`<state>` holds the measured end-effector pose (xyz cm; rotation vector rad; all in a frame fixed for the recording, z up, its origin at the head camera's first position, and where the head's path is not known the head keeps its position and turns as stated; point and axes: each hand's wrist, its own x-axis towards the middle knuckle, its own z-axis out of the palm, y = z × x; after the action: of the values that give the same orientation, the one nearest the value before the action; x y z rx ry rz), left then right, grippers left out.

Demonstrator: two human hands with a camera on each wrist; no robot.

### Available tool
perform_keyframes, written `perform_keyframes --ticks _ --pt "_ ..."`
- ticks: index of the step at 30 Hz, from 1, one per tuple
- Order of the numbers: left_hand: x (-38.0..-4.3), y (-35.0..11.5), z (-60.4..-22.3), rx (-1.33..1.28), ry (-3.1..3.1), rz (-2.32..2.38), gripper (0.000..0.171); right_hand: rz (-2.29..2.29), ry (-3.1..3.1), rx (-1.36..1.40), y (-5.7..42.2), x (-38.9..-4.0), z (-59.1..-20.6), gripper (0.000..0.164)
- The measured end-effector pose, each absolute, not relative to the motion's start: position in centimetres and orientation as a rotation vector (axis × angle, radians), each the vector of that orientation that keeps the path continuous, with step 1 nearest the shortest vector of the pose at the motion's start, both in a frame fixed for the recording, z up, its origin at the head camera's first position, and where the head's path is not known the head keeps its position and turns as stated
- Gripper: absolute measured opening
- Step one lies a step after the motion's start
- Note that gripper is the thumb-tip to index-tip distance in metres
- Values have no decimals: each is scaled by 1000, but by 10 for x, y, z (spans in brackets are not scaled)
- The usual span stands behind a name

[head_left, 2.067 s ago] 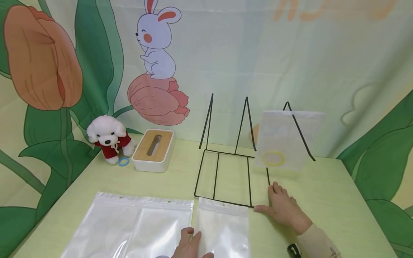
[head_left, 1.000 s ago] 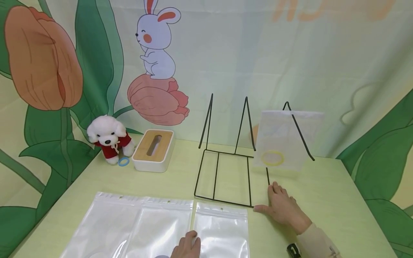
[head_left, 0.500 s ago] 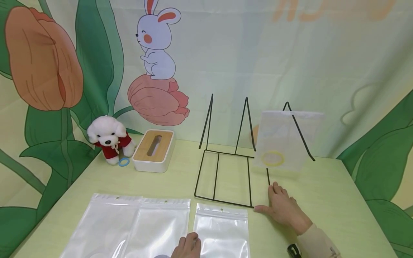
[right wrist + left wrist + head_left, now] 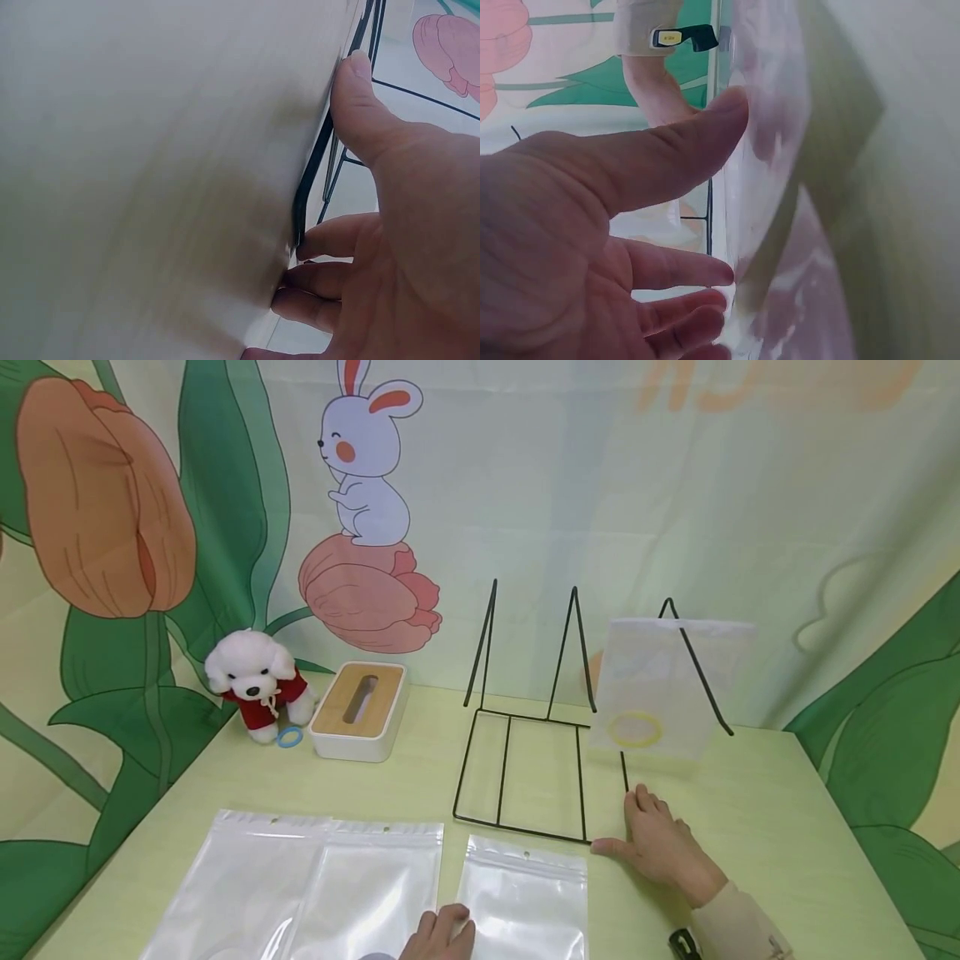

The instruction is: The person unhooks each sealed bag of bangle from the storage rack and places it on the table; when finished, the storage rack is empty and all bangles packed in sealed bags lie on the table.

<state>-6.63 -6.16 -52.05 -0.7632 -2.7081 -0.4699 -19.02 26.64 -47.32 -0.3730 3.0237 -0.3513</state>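
Note:
My left hand (image 4: 438,933) rests low at the left edge of a clear zip bag (image 4: 525,893). In the left wrist view its thumb stretches over the plastic and the fingertips touch down below it. Two more overlapping zip bags (image 4: 367,860) lie flat to its left. My right hand (image 4: 663,843) rests at the front right corner of a black wire rack (image 4: 581,777), thumb at the front bar and fingers along the side bar. Another zip bag (image 4: 667,685), with a yellow ring (image 4: 635,729) in it, hangs on the rack's right upright.
A white plush dog (image 4: 258,681) in a red top sits at the back left, a blue ring (image 4: 289,737) by its feet. Beside it stands a white tissue box (image 4: 360,710) with a wooden lid. A printed cloth (image 4: 517,485) hangs behind the table.
The single bag has slid toward me, then right, widening the gap beside the other two, which shifted slightly left. My left hand moved with it; my right hand stayed at the rack.

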Motion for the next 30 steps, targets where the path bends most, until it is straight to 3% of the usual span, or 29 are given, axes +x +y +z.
perform_keyframes --ticks 12,21,30 --pt "-60 -61 -513 -424 -3060 -689 77 -374 2991 -330 265 -191 -472 107" --pt "-61 -63 -518 -455 -3021 -455 68 -377 2993 -329 266 -191 -474 107" --pt "-61 -63 -512 -452 -3106 -485 84 -378 2971 -321 267 -192 -475 108"
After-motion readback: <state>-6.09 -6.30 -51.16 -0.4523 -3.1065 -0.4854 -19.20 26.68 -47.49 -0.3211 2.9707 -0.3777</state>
